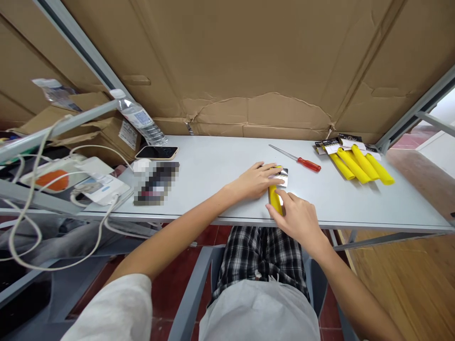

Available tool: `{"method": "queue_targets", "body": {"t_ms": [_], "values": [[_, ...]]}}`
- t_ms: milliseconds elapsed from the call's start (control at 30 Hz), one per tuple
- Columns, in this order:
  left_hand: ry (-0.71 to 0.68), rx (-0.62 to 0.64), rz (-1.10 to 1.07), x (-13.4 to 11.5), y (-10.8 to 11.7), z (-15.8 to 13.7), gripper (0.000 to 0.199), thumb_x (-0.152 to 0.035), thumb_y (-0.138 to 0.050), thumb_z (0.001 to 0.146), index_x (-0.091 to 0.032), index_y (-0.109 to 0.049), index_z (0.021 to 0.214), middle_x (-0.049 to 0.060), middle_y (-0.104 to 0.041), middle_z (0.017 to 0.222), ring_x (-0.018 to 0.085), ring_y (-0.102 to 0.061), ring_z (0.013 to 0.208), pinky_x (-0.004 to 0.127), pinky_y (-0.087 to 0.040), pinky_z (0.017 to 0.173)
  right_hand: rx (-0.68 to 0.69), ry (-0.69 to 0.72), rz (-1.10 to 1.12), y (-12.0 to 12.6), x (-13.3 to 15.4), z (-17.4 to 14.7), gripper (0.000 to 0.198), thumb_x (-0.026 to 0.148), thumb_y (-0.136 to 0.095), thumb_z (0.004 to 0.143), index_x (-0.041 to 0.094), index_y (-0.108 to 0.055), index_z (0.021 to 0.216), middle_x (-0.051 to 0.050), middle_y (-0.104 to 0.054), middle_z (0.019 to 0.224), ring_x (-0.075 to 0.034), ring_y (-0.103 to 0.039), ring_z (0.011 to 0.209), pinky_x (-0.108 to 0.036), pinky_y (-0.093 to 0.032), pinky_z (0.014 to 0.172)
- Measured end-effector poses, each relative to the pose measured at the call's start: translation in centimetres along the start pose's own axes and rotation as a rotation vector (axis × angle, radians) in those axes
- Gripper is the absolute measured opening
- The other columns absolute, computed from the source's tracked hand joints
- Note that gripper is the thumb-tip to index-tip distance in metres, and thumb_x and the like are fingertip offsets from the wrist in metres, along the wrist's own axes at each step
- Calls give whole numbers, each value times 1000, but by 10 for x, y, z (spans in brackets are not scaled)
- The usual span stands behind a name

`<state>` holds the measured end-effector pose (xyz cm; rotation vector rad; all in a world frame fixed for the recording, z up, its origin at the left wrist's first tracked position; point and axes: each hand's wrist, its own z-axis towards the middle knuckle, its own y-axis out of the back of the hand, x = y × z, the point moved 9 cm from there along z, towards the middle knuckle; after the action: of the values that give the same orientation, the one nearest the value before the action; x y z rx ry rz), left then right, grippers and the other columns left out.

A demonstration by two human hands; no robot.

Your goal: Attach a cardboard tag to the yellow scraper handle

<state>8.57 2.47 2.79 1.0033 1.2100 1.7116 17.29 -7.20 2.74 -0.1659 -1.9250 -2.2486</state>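
Note:
A yellow-handled tool (275, 201) with a flat, shiny end lies near the front edge of the table, partly covered by my hands. My left hand (254, 182) lies palm down over its upper part, fingers stretched out across the shiny end. At the lower handle is my right hand (298, 215), its thumb and index finger closed around the yellow grip; the other fingers are bent. To the right, a heap of several similar yellow-handled pieces (351, 163) carries black and white cards at the far ends. A red-handled screwdriver (308, 164) rests beyond my right hand.
The light grey table (213, 161) backs onto a cardboard wall (256, 57). On the left are a phone (157, 152), a blurred-out dark object (156, 183), a leaning water bottle (140, 118), a carton (106, 137) and white power strips with looping cables (101, 187). Metal frame bars flank both sides.

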Motion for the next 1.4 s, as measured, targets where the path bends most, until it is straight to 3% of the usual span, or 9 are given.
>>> {"method": "queue_targets", "body": {"t_ms": [167,367,600,800,933,1067,1400], "values": [[16,12,-25,5,-1,6,47,-12,-60,107,-38,-73,144,7,-57,170,29,-55,152,47,-42,118,102,16,-27,-5,7,8,48,46,-52,108,29,-62,152,-7,-81,113,-21,-73,85,-30,-28,66],[121,29,-6,9,-6,2,48,-15,-55,109,-39,-71,148,9,-61,165,33,-63,134,47,-47,104,84,10,-5,-11,6,8,51,39,-50,107,24,-63,154,-8,-80,113,-21,-72,87,-31,-32,66],[148,85,-134,13,-1,0,44,-26,-57,110,-36,-70,151,10,-55,170,35,-55,147,51,-47,110,2,66,-3,-12,8,8,47,38,-50,105,23,-68,146,-8,-80,107,-20,-71,84,-32,-29,63],[132,37,-221,8,15,23,36,-35,-52,115,-33,-76,142,8,-61,165,32,-52,153,50,-42,117,-44,79,-6,-13,9,7,41,38,-49,104,19,-73,132,-8,-78,98,-19,-69,79,-32,-26,60],[118,73,-230,3,11,40,26,-33,-63,110,-32,-81,129,6,-68,157,30,-61,140,47,-44,112,-77,67,-2,-13,7,8,41,37,-49,103,16,-73,130,-8,-77,95,-19,-67,77,-32,-27,60],[144,137,-193,7,4,49,26,-28,-71,104,-31,-82,128,7,-72,149,31,-66,130,44,-46,102,-77,82,-8,-13,8,7,44,37,-50,103,16,-72,135,-8,-77,95,-19,-68,78,-32,-27,60],[241,71,-116,13,8,49,26,-32,-60,110,-24,-82,123,12,-73,141,30,-69,114,45,-44,97,-71,67,-8,-13,9,5,52,35,-49,104,17,-69,148,-10,-78,101,-20,-69,82,-30,-35,61]]}}
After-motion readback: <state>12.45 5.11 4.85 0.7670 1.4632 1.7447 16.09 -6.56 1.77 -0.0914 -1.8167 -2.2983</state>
